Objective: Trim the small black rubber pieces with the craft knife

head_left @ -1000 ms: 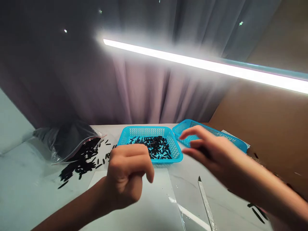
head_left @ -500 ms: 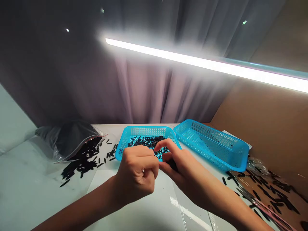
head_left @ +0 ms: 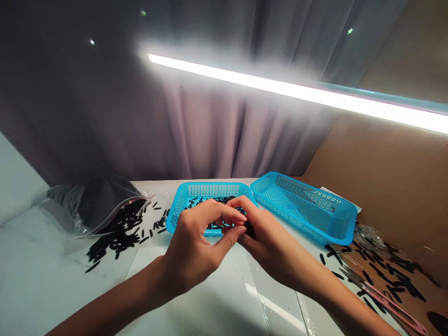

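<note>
My left hand (head_left: 199, 238) has its thumb and fingertips pinched together, right against the fingers of my right hand. Whatever lies between its tips is too small to make out. My right hand (head_left: 268, 238) is curled round a small black piece (head_left: 249, 228), mostly hidden by the fingers. Both hands are raised in front of a blue perforated basket (head_left: 171, 217). Inside it lie many small, slim black pieces (head_left: 215, 224), partly covered by my hands.
On the left, an open clear zip bag (head_left: 105, 200) spills black pieces (head_left: 117, 235) onto the table. A second blue basket (head_left: 301, 221) stands at the back right. Near the right edge, pink-handled scissors (head_left: 388, 298) lie among scattered black strips (head_left: 395, 275). A bright tube lamp (head_left: 280, 86) hangs above.
My left hand has gone from a closed fist to a pinch, with its thumb and fingers stretched towards my right hand. The right hand stays curled round the black piece. The view shifts slightly.
</note>
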Motion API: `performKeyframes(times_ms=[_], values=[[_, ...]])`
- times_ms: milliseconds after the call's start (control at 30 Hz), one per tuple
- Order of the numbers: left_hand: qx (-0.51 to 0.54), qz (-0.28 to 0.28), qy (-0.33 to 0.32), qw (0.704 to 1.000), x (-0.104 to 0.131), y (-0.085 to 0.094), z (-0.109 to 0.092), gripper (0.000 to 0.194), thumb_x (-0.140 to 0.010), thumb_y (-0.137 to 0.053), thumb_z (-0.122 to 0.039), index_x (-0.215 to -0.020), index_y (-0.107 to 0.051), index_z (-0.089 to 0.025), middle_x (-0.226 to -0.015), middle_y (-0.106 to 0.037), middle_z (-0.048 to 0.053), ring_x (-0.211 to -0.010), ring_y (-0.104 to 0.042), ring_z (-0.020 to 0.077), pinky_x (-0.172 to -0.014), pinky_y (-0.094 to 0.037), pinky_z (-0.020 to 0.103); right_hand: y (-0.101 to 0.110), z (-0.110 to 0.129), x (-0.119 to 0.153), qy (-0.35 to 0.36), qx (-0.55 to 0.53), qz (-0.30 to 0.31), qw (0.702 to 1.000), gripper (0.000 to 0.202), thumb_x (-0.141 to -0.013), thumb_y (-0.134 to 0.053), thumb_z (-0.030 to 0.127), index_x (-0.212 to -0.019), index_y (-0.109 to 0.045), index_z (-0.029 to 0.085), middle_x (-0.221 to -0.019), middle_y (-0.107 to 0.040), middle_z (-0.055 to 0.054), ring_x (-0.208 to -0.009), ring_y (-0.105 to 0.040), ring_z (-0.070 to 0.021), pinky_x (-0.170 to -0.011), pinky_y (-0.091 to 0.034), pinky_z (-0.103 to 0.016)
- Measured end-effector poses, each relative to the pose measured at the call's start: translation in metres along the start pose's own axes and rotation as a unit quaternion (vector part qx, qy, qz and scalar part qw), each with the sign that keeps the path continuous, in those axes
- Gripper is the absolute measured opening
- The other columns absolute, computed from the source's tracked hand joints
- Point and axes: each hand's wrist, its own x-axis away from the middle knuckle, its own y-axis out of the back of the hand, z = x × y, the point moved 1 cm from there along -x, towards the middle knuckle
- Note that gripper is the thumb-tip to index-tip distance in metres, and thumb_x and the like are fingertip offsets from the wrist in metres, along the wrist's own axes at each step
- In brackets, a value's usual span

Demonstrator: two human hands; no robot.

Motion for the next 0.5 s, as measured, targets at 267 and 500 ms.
performKeyframes(times_ms=[267, 500], values=[[0.114, -0.062, 0.159, 0.979, -0.012, 0.009, 0.014, 0.008, -0.084, -0.083, -0.02, -0.086, -0.075, -0.02, -0.082, -0.078, -0.001, -0.076, -0.074, 0.0096, -0.072, -0.06, 0.015, 0.003, -0.003, -0.008, -0.019, -0.068, -0.012, 0.997, 0.033, -0.102, -0.061, 0.054, -0.101, -0.056, 0.021, -0.08, -0.055, 0.003, -0.07, -0.044, -0.0132, -0.063, -0.039, -0.026], [0.102, -0.081, 0.13, 0.983, -0.011, 0.011, 0.015, 0.009, -0.086, -0.083, -0.019, -0.091, -0.075, -0.021, -0.083, -0.078, -0.003, -0.075, -0.073, 0.0083, -0.074, -0.061, 0.014, -0.001, -0.009, -0.007, -0.008, -0.138, -0.038, 0.99, 0.032, -0.103, -0.062, 0.051, -0.094, -0.056, 0.021, -0.065, -0.039, 0.009, -0.055, -0.027, -0.0092, -0.049, -0.024, -0.025]])
